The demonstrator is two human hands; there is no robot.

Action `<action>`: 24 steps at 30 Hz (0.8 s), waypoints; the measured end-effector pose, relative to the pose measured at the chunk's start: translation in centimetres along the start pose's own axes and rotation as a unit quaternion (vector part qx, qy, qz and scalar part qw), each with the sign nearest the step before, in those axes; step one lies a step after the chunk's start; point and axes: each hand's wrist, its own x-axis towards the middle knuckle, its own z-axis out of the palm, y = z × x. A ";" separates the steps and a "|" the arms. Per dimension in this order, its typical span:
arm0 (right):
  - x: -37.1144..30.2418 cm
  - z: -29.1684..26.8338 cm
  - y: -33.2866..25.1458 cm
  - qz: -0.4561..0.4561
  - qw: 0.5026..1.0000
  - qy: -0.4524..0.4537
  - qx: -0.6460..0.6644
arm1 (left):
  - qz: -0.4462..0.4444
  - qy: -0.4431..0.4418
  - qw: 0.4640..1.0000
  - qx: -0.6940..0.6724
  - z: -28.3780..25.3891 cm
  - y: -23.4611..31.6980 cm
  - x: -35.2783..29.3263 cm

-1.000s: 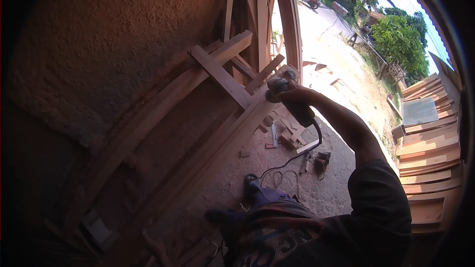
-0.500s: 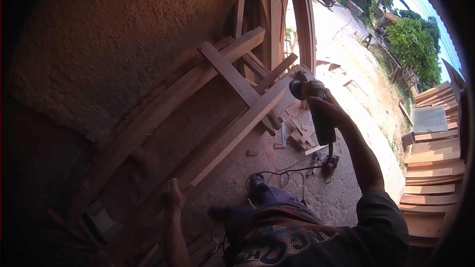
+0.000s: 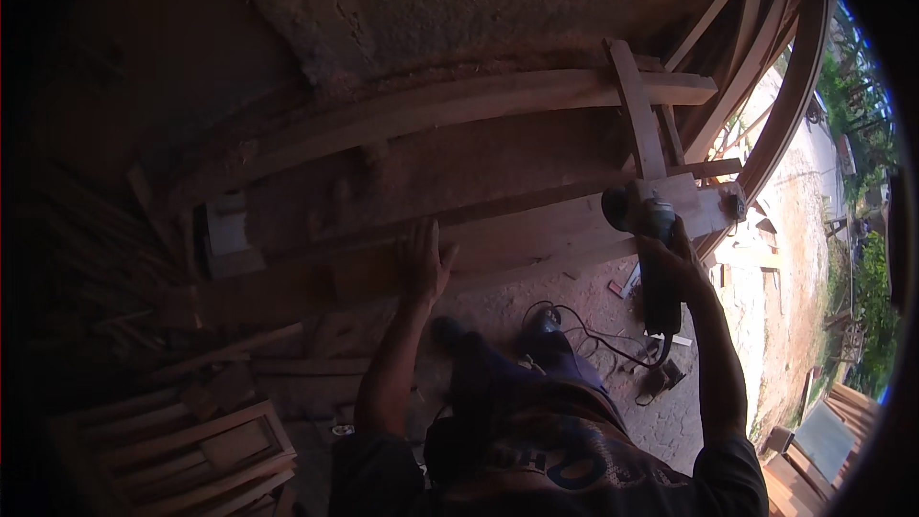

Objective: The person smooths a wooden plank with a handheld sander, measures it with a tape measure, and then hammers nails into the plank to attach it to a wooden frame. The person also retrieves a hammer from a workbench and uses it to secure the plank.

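Presently, the long plank (image 3: pixel 526 235) lies across the middle of the frame, from the darker left toward the brighter right, and both hands are at it. The left hand (image 3: pixel 424 258) is near the centre, laid flat on the plank; its fingers seem close together, pointing to the top of the frame, with the thumb apart. At centre right, the right hand (image 3: pixel 675 254) is wrapped around the dark angle grinder (image 3: pixel 661 292), though some of its fingers are hidden from me. The round disc (image 3: pixel 616 209) is over the right part of the plank; whether it touches the wood, I cannot tell.

In my judgement, the grip of only one hand is a weak point: if the disc caught an edge, the grinder could kick and turn in the palm. The crosspiece (image 3: pixel 639 115) meets the plank just above the grinder, so a small slip upward could mark it. The cable (image 3: pixel 622 357) hangs in a loop at lower centre right, near the shoe (image 3: pixel 546 319); a foot caught there could pull the tool. Also, weak pressure from the left hand might let the plank shift.
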 end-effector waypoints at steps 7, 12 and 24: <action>6.5 18.1 -7.3 -0.070 0.973 -0.218 0.011 | -0.143 0.089 0.985 -0.040 -1.8 -3.8 -14.3; 9.1 30.4 -13.9 -0.068 0.942 -0.328 -0.016 | -0.142 0.015 0.988 -0.057 -2.8 -4.5 -15.4; 9.0 47.4 -19.4 -0.078 0.905 -0.415 -0.051 | -0.148 -0.038 0.983 -0.101 -2.2 -5.5 -16.1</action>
